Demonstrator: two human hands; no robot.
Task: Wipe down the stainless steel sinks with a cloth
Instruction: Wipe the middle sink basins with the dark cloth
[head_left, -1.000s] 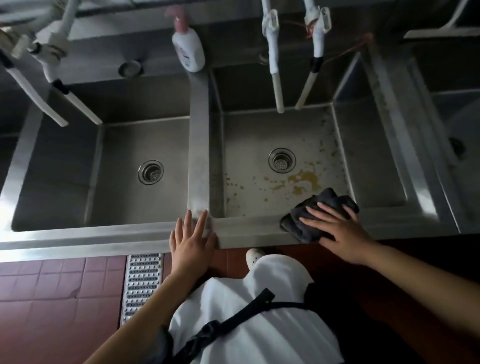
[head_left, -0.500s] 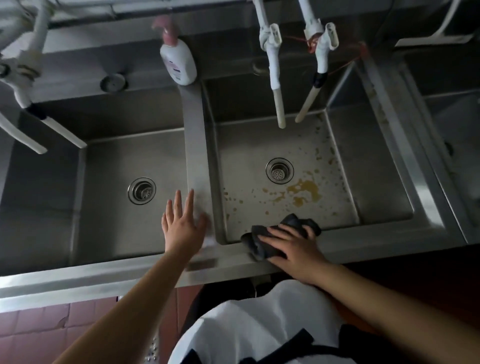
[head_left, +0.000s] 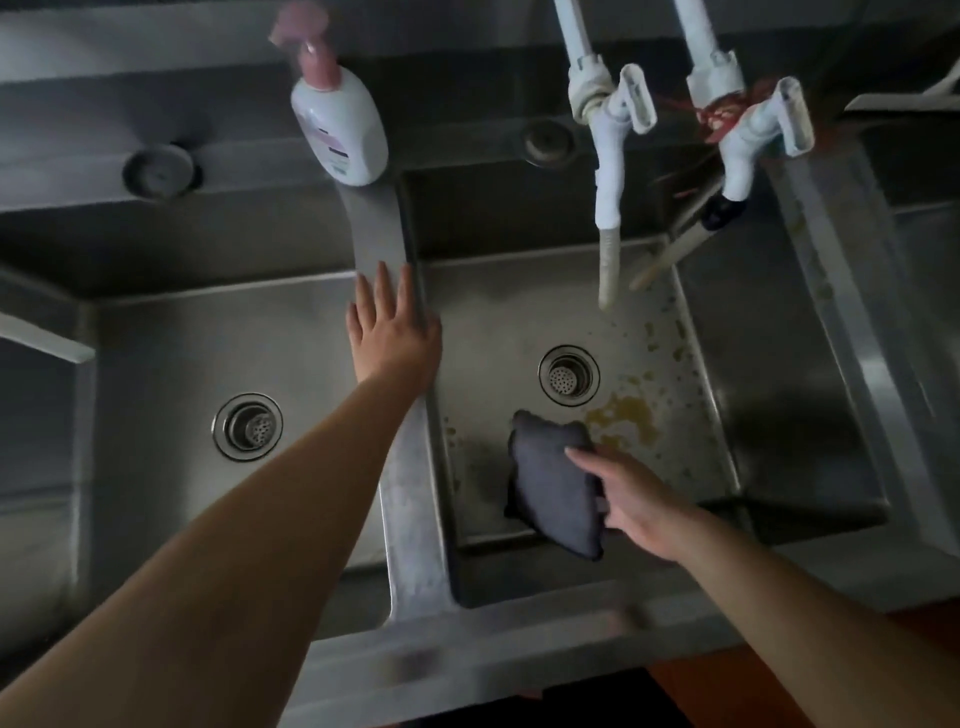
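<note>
Two stainless steel sinks sit side by side. The right sink has yellow-brown stains on its floor beside the drain. My right hand holds a dark grey cloth down inside this sink, near its front wall. The left sink has its own drain. My left hand lies flat with fingers spread on the divider between the two sinks.
A white soap bottle with a pink pump stands at the back of the divider. Two white taps hang over the right sink. A further basin's edge shows at far right.
My right hand has carried the cloth from the front rim down into the right sink. My left hand has slid forward along the divider. The view has moved closer over the sinks.
</note>
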